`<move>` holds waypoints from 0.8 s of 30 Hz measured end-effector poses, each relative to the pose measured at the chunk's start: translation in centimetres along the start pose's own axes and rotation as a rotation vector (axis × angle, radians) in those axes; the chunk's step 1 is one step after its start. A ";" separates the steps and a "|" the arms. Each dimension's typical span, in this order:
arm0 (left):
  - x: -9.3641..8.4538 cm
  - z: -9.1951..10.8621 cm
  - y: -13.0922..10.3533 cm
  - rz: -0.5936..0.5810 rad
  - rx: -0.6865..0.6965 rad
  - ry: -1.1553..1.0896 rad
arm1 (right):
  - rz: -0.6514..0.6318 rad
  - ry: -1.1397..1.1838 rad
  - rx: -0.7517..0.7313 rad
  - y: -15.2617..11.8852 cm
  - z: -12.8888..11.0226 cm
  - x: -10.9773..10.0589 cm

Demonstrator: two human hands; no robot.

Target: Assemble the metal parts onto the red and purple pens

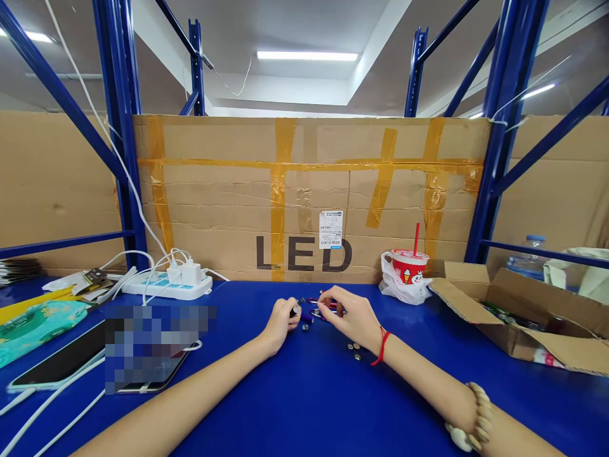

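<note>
My left hand (280, 325) is closed around a small dark cylinder with a pale end (294, 311), near the middle of the blue table. To its right, my right hand (349, 312) is bent over several thin red and dark pieces (314, 312), its thumb and forefinger brought together. Whatever may be between those fingertips is too small to make out. A small shiny round piece (305, 327) lies between the hands. Below my right hand are several small metallic discs (356, 357).
A red cup with a straw (410, 266) stands in a white bag at the back right, beside an open cardboard box (504, 317). At left are a power strip (166, 285), cables, phones (61, 352) and a green packet (40, 327). Cardboard (228, 203) backs the table.
</note>
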State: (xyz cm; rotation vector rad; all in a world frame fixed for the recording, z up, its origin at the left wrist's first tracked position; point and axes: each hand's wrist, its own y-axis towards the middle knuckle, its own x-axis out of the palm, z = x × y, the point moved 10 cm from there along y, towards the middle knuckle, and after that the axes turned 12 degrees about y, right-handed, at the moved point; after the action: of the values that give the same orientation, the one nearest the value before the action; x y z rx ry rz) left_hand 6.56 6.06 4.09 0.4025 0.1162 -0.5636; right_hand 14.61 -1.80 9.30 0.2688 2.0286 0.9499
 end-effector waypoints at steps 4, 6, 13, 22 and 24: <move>-0.1 -0.8 0.0 0.030 -0.085 -0.029 | -0.171 -0.035 0.005 -0.4 0.5 2.2; -0.1 -1.2 -0.1 0.043 -0.121 -0.087 | -0.271 -0.034 -0.024 -0.8 0.3 3.4; 1.5 -1.5 -0.4 -0.080 -0.178 -0.407 | -0.407 -0.025 0.009 -1.6 -0.6 5.3; 1.6 -2.5 -0.3 -0.046 -0.281 -0.443 | -0.353 -0.040 0.050 -1.5 -0.4 5.1; 1.7 -2.7 -0.4 -0.025 -0.287 -0.430 | -0.355 -0.025 0.062 -1.5 -0.6 4.9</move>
State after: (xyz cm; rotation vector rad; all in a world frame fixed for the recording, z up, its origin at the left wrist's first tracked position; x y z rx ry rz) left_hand 7.73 5.99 1.12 -0.0039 -0.2097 -0.6368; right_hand 11.41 -0.70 5.41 -0.0469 1.9986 0.6598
